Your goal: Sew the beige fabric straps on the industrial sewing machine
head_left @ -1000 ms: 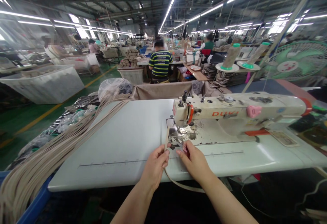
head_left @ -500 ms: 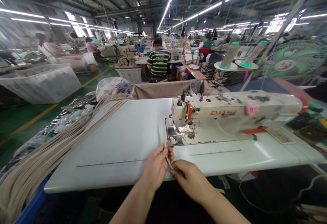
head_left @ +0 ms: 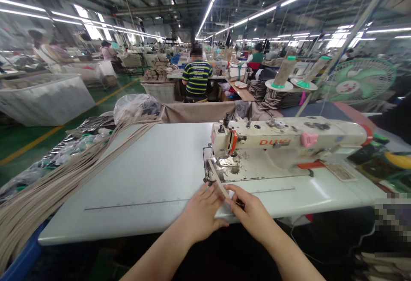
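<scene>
A narrow beige strip (head_left: 217, 179) slants from the needle plate of the white sewing machine (head_left: 285, 142) down to my hands. Its near end is pinched between thumb and fingers of my right hand (head_left: 245, 206), at the table's front edge. My left hand (head_left: 205, 210) lies palm down on the white table (head_left: 154, 165), fingers stretched out beside the strip, thumb pointing right. Whether its fingertips touch the strip is hard to tell. Something dark shows within my right hand, too small to name.
A bundle of long beige strips (head_left: 80, 165) hangs over the table's left side. Behind the machine are two thread cones (head_left: 284, 73) and a green fan (head_left: 356, 82). A person in a striped shirt (head_left: 197, 78) sits ahead, facing away.
My left hand has let go of the strip and flattened onto the table. My right hand has moved up and right, and the strip now slants. The view has shifted slightly.
</scene>
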Demonstrator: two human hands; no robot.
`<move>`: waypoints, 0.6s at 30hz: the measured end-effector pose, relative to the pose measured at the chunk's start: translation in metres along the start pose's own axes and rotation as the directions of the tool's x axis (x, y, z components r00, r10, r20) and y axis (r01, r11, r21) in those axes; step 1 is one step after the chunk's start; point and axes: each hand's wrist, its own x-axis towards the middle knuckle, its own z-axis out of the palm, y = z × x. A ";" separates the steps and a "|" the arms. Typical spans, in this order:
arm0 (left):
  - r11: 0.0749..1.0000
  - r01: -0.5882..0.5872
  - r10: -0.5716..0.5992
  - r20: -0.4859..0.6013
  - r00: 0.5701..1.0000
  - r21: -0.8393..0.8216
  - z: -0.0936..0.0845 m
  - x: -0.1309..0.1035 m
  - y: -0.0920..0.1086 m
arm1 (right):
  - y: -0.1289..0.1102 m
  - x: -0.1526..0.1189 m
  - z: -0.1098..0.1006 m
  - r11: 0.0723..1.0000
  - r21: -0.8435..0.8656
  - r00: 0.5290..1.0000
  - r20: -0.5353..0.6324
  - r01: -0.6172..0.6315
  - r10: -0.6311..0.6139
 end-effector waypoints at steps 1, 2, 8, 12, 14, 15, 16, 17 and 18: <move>0.998 0.030 -0.030 -0.008 1.000 0.061 -0.003 -0.002 -0.011 | 0.001 0.000 -0.001 1.000 -0.019 1.000 -0.001 -0.009 0.009; 0.991 0.065 -0.063 -0.022 0.998 0.113 -0.007 -0.003 -0.024 | 0.002 0.000 -0.001 0.999 -0.034 1.000 -0.003 -0.010 0.010; 0.925 0.279 -0.266 -0.084 0.960 0.257 -0.032 -0.002 -0.093 | 0.010 -0.001 -0.001 0.996 -0.085 1.000 -0.004 0.001 -0.001; 0.849 0.466 -0.414 -0.235 0.879 0.249 -0.031 0.015 -0.097 | 0.014 0.002 0.003 0.995 -0.096 1.000 -0.014 -0.017 0.015; 0.839 0.490 -0.411 -0.314 0.856 0.237 -0.028 0.026 -0.088 | 0.015 0.003 0.005 0.995 -0.098 1.000 -0.017 -0.020 0.019; 0.857 0.459 -0.377 -0.324 0.868 0.233 -0.027 0.032 -0.082 | 0.015 0.004 0.006 0.995 -0.098 1.000 -0.016 -0.021 0.020; 0.885 0.405 -0.328 -0.308 0.893 0.230 -0.025 0.037 -0.076 | 0.016 0.005 0.007 0.995 -0.098 1.000 -0.014 -0.023 0.021; 0.913 0.340 -0.275 -0.276 0.921 0.224 -0.023 0.041 -0.071 | 0.016 0.006 0.008 0.994 -0.102 1.000 -0.011 -0.026 0.025; 0.935 0.282 -0.230 -0.238 0.944 0.213 -0.021 0.044 -0.067 | 0.016 0.007 0.008 0.993 -0.111 0.999 -0.007 -0.032 0.032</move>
